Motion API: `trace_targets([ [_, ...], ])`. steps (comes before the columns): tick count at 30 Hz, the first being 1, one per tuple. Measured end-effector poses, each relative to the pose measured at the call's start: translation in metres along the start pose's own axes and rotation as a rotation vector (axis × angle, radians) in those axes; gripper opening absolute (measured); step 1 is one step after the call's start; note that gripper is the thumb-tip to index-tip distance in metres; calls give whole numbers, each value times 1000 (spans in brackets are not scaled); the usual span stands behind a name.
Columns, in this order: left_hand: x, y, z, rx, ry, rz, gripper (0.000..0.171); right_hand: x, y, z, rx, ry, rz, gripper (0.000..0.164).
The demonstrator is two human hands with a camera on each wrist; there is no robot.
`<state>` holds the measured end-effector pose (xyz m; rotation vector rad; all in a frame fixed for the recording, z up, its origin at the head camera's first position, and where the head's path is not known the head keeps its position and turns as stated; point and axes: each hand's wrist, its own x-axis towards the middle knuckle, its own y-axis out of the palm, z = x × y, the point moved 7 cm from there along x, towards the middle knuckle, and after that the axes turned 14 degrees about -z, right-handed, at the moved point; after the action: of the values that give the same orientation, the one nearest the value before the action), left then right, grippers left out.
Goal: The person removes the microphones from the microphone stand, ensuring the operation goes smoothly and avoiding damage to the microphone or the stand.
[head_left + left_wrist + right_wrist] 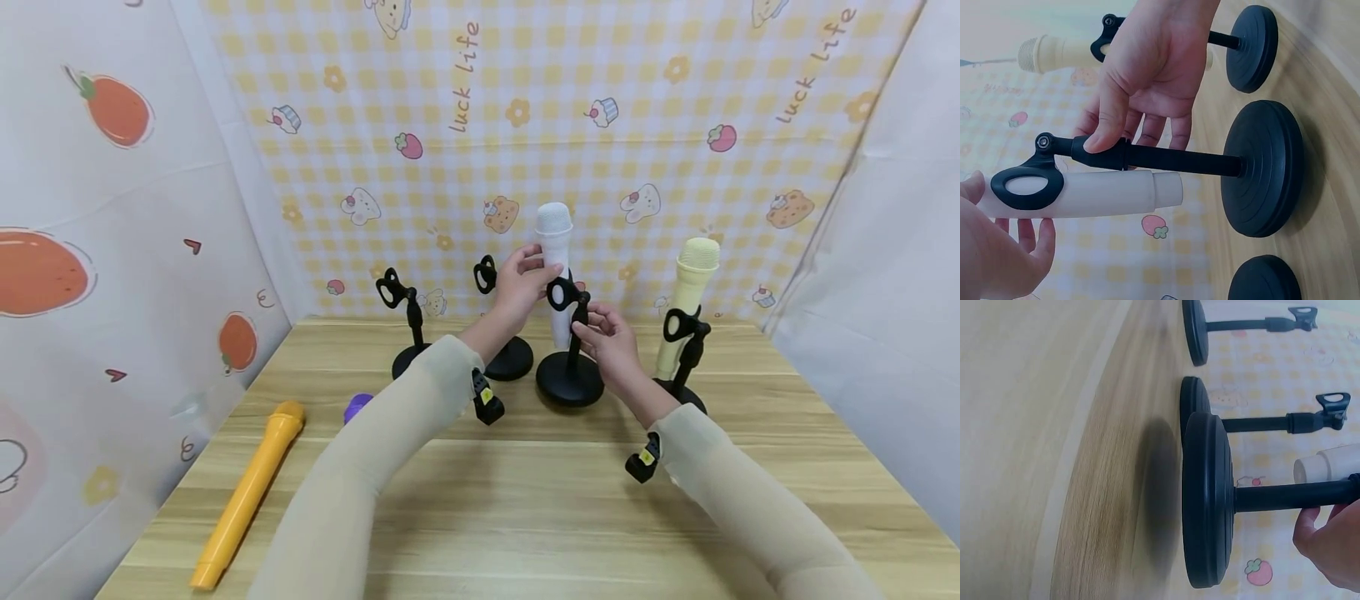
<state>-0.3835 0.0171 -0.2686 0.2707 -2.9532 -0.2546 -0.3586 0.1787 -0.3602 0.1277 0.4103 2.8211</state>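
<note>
- At the back of the table (pixel 525 517), we see the white mic (pixel 556 246) nearly upright, head up and tail down, its long axis running alongside the post of the near stand (pixel 573 357).
- Its tail hangs above the table, apart from the stand's base.
- We see the left hand (pixel 521 287) pinching the white mic below its head, and the right hand (pixel 611 342) gripping the near stand's post.
- We count four mics: white; yellow (pixel 691 279), head up, leaning slightly right; orange (pixel 251 492), lying flat, head toward the back; purple (pixel 357 406), only its head showing past the left sleeve (pixel 382 450).
- We count four stands: near, right (pixel 690 354), middle (pixel 510 360) and left (pixel 415 317).
- The right stand holds the yellow mic.
- Behind one ring of the near stand's clip (pixel 1047 161) we see the white mic; how firmly it sits, we cannot tell.
</note>
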Motion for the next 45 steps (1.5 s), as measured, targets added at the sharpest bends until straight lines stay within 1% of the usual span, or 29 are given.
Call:
trace_targets([
  [5, -7, -7, -5, 15, 14, 11, 43, -7, 4, 2, 1, -5, 37, 29],
  [9, -12, -13, -8, 29, 26, 0, 43, -14, 6, 3, 8, -1, 62, 28],
  [18, -27, -25, -9, 19, 19, -9, 41, -31, 10, 1, 18, 21, 121, 24],
  [25, -40, -33, -12, 20, 29, 19, 40, -43, 10, -2, 6, 54, 132, 24],
  [30, -46, -38, -12, 33, 19, 12, 39, -50, 9, -4, 2, 75, 140, 24],
  [34, -52, -40, -12, 35, 7, 2, 41, -56, 8, -5, 5, 77, 143, 26],
  [40, -58, -45, -10, 47, 8, -11, 41, -62, 8, -8, 3, 86, 147, 28],
  [45, -64, -49, -9, 42, 1, -11, 41, -66, 7, -10, -10, 85, 159, 27],
])
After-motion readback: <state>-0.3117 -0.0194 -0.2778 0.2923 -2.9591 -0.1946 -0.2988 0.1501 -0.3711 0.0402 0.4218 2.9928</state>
